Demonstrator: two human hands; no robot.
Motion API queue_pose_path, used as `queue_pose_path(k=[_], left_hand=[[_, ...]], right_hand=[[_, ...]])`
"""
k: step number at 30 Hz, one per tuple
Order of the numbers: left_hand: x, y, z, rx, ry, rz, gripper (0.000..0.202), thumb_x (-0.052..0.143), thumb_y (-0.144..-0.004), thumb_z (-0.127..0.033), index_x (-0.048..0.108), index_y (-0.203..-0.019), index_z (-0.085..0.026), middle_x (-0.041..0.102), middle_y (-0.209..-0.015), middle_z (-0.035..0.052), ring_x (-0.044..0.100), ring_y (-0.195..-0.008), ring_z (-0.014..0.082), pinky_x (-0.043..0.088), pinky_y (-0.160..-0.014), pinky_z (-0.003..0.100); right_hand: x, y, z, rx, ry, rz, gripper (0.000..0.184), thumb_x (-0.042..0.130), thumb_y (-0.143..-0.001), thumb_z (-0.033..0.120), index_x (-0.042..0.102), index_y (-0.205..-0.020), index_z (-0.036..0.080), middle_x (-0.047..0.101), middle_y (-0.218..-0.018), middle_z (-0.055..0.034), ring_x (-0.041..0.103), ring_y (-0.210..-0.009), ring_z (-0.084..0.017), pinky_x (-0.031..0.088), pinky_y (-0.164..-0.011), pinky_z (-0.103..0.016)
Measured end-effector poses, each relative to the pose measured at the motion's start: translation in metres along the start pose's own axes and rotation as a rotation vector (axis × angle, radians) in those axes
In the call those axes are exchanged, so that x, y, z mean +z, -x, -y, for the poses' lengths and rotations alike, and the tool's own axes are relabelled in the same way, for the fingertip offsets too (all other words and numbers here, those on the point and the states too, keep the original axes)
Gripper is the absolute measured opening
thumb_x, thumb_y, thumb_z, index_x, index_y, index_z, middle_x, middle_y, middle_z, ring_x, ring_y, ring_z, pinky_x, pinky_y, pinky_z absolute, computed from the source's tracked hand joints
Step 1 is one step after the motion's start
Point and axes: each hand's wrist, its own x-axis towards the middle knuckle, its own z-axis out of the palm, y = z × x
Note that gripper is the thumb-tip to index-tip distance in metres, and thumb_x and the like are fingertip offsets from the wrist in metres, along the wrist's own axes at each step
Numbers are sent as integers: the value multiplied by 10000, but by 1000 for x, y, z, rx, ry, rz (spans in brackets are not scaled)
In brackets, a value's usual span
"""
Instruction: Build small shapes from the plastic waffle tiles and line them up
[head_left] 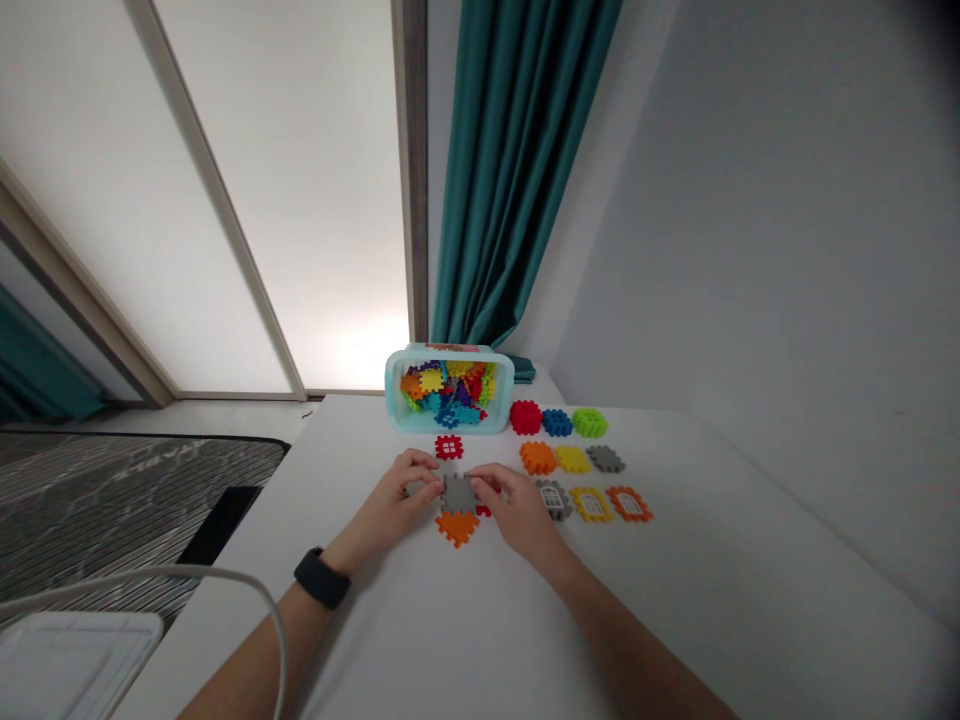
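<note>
A grey notched puzzle tile (459,494) lies between my two hands on the white table. My left hand (397,497) pinches its left edge with thumb and fingertips; a dark band circles that wrist. At the tile's right edge, my right hand (517,510) closes thumb and fingers on it. Just below the grey tile, an orange triangular tile (457,528) touches or nearly touches it. A red window tile (448,447) sits above. Part of another red piece (484,509) shows beside my right thumb, mostly hidden by that hand.
A light-blue bin (394,390) full of mixed coloured tiles stands at the back. Right of it are stacks in red (526,417), blue (557,422), green (590,422), orange (538,457), yellow (572,459) and grey (606,459). Window tiles (592,504) lie in front. A white cable (247,578) crosses lower left.
</note>
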Motion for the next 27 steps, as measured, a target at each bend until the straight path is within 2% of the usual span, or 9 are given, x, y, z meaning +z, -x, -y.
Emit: queue_pose_path(k=[2,5,16,23,27], left_hand=[[1,0,-2,-56,62,17,314,590,-955,-428,703,-784,-191,600,-1109,77,591,-1026,211,474,-994,394],[1,0,-6,-104,117,24,347,600,-942,-450,699,-744,-183,609,-1092,72,597,-994,204,479,-976,380],[2,-1,-8,-105,184,-13,312,654,-900,-467,688,-770,-185,604,-1099,82,590,-1011,215,490,-919,362],[1,-1,-7,-50,120,-70,234,643,-912,-404,688,-818,-194,576,-1122,78,573,-1054,215,449,-964,362],[1,-1,-6,-42,86,-116,231,620,-926,-394,689,-834,-194,570,-1139,76,570,-1058,208,442,-972,353]], right_hand=[[2,-1,-1,135,-161,29,277,624,-872,440,733,-867,185,697,-760,-28,602,-686,-175,480,-644,-295],[5,-2,0,233,-339,25,345,691,-798,510,742,-827,170,673,-708,-17,566,-652,-154,451,-611,-275],[4,-1,7,278,-483,-4,411,787,-703,576,700,-757,178,621,-666,9,516,-634,-130,421,-598,-257],[4,-1,3,235,-372,4,352,706,-799,540,666,-798,190,635,-702,6,558,-656,-150,450,-616,-273],[1,-1,5,60,-137,-6,170,666,-843,374,654,-829,205,649,-792,-6,610,-747,-173,495,-709,-303]])
